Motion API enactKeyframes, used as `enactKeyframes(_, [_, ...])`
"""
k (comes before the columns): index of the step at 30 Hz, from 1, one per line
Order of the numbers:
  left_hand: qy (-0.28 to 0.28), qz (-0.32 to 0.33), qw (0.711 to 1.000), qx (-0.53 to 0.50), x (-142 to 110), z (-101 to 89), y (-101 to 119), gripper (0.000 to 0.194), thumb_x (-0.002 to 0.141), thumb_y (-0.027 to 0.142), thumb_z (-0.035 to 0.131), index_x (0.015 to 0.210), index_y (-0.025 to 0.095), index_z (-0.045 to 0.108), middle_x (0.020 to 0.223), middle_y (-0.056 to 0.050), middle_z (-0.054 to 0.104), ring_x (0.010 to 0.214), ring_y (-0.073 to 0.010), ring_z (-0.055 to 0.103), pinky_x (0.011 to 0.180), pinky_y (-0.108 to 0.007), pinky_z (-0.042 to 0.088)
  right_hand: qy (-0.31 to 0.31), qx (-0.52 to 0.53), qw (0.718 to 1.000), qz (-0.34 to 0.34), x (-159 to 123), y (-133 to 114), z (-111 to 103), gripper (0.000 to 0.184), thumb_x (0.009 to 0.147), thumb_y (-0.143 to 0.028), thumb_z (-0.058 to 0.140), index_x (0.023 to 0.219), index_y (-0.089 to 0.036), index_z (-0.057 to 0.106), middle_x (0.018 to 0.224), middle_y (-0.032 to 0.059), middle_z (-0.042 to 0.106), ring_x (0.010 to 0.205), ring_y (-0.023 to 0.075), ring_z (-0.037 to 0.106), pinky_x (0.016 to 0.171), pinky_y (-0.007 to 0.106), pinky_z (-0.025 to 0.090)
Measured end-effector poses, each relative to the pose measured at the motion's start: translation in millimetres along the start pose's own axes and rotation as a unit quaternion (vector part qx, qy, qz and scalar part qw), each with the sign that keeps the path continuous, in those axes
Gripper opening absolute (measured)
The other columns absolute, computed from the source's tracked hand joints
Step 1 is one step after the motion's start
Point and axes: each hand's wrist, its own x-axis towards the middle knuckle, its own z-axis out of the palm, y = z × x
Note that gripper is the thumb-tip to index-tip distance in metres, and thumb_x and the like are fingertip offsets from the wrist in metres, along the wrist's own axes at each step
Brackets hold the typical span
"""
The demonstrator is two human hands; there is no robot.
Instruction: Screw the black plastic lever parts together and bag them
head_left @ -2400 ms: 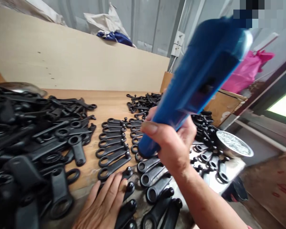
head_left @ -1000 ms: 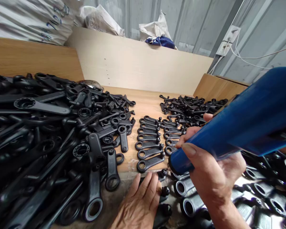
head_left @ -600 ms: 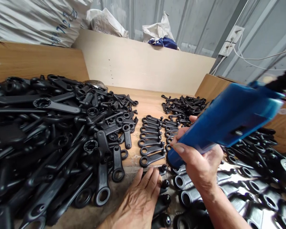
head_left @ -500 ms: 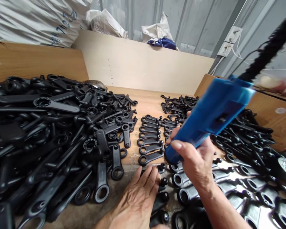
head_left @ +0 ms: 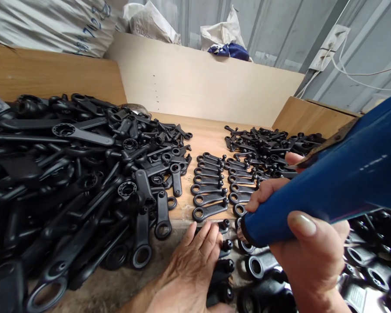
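My left hand [head_left: 195,256] lies palm down, fingers stretched out, over the near end of a row of black crank handles [head_left: 211,211], each with a ring at one end and a knob at the other. Knobs stick out to the right of its fingers. My right hand [head_left: 309,243] is wrapped round a blue tube-shaped tool [head_left: 289,213] with a dark band at its lower end. That end tilts down to the left, above a second row of crank handles [head_left: 239,189]. I cannot tell the tool's exact kind.
A big heap of black handles [head_left: 68,174] fills the left side. Smaller black parts [head_left: 263,141] lie piled at the back right. A pale board [head_left: 198,82] stands behind, with cloth bags [head_left: 223,34] beyond it. A power socket [head_left: 330,45] hangs at upper right.
The blue tool has come closer to me and right, and now leans flatter, hiding more of the right side. My left hand stays flat in nearly the same place. The view has shifted slightly.
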Motion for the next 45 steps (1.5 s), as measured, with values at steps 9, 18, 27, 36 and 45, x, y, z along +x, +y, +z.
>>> enactKeyframes(9, [-0.013, -0.005, 1.0, -0.012, 0.0, -1.7, 2.3, 0.082, 0.082, 0.062, 0.045, 0.141, 0.007, 0.031, 0.151, -0.02, 0.018, 0.14, -0.0347, 0.005, 0.112, -0.058, 0.013, 0.022, 0.021, 0.999, 0.013, -1.0, 0.4, 7.3, 0.07, 0.062, -0.041, 0.077, 0.123, -0.025, 0.048, 0.068, 0.0003, 0.064, 0.055, 0.0189, 0.059, 0.047, 0.029, 0.05])
enactKeyframes(18, [0.015, -0.038, 0.999, 0.017, 0.6, -36.5, 20.3, 0.071, 0.086, 0.057, 0.041, 0.136, 0.008, 0.038, 0.146, -0.019, 0.033, 0.139, -0.0305, 0.022, 0.113, -0.05, 0.017, -0.01, 0.0, 1.0, 0.0, -1.0, 6.0, 0.3, 0.071, 0.065, -0.038, 0.075, 0.128, -0.024, 0.045, 0.068, 0.0009, 0.065, 0.058, 0.0208, 0.061, 0.046, 0.03, 0.049])
enactKeyframes(27, [0.009, -0.044, 0.999, 0.009, 0.0, -34.9, 20.6, 0.069, 0.086, 0.054, 0.043, 0.136, 0.007, 0.038, 0.147, -0.018, 0.033, 0.139, -0.0303, 0.02, 0.113, -0.05, 0.015, -0.002, -0.027, 1.0, -0.014, -2.2, 3.3, 4.3, 0.064, 0.064, -0.038, 0.075, 0.12, -0.024, 0.047, 0.069, -0.0007, 0.064, 0.056, 0.0195, 0.06, 0.048, 0.032, 0.049])
enactKeyframes(36, [0.036, -0.042, 0.998, -0.042, -0.9, -33.6, 20.1, 0.061, 0.086, 0.043, 0.047, 0.137, 0.011, 0.034, 0.147, -0.017, 0.033, 0.139, -0.0302, 0.021, 0.113, -0.051, 0.017, -0.048, -0.078, 0.995, -0.026, -5.6, 1.7, 9.9, 0.056, 0.064, -0.037, 0.075, 0.113, -0.03, 0.049, 0.066, -0.0023, 0.062, 0.054, 0.0198, 0.058, 0.048, 0.033, 0.047])
enactKeyframes(45, [-0.022, -0.05, 0.994, -0.097, 5.4, -47.2, 21.3, 0.072, 0.082, 0.052, 0.054, 0.139, 0.013, 0.035, 0.148, -0.018, 0.031, 0.138, -0.0377, 0.02, 0.111, -0.058, 0.02, -0.171, -0.091, 0.98, -0.044, -1.2, 2.0, 11.0, 0.024, 0.069, -0.035, 0.066, 0.056, -0.023, 0.051, 0.06, 0.0005, 0.056, 0.052, 0.0179, 0.055, 0.043, 0.031, 0.045])
